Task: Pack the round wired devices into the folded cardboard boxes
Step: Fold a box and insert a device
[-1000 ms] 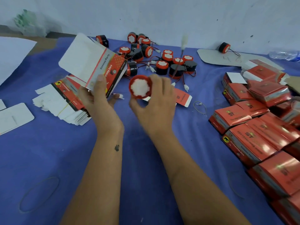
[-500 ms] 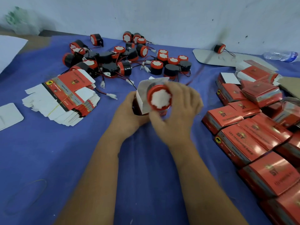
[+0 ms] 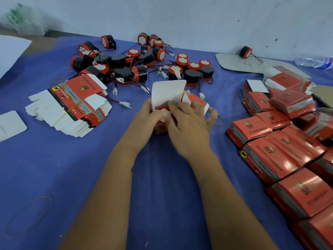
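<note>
At the centre of the frame I saw my left hand [image 3: 144, 118] gripping a red box [image 3: 160, 129] with its white flap [image 3: 168, 93] raised, while my right hand [image 3: 189, 127] pressed a round device [image 3: 162, 110] down into its open top with curled fingers. They worked over a blue cloth [image 3: 81, 168] before a pale wall [image 3: 198, 18], with loose devices [image 3: 137, 64] piled at upper centre. A stack of flat cartons [image 3: 72, 109] lay at left and packed boxes [image 3: 281, 154] crowded the right edge.
</note>
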{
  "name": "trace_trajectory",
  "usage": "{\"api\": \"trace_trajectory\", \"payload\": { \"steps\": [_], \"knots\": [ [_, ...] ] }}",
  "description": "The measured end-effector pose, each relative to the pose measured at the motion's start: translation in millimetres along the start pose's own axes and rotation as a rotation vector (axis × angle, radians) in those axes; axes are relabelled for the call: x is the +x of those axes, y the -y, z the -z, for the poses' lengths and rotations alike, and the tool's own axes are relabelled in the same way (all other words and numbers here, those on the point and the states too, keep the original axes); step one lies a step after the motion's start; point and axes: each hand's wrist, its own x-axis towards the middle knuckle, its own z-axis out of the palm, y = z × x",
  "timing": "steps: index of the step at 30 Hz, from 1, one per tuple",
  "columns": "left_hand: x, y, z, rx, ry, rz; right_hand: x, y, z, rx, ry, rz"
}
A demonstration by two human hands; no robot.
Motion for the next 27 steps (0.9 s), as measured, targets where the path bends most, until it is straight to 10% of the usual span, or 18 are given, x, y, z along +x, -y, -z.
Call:
{"api": "trace_trajectory", "payload": {
  "steps": [6,10,15,20,27],
  "knots": [
    [-1.4,10.5,-6.5,0.193,-0.105,-0.036,20.2,10.0,21.1,1.021,-0.612,-0.474],
    [-0.4,10.4,-6.3,0.238,-0.075,-0.013,53.8,-6.0,26.6,1.345,-0.031,-0.962],
    [-1.0,10.1,-10.1,0.222,-0.101,-0.003,56.8,1.1,33.2,1.406,-0.26,-0.683],
    [-0.7,10.0,-13.1,0.215,-0.132,0.015,21.5,16.9,25.5,0.732,-0.609,-0.429],
    [-2.8,4.0,-17.2,0.284,-0.181,-0.012,6.2,26.0,39.4,0.633,-0.13,0.062]
  ]
}}
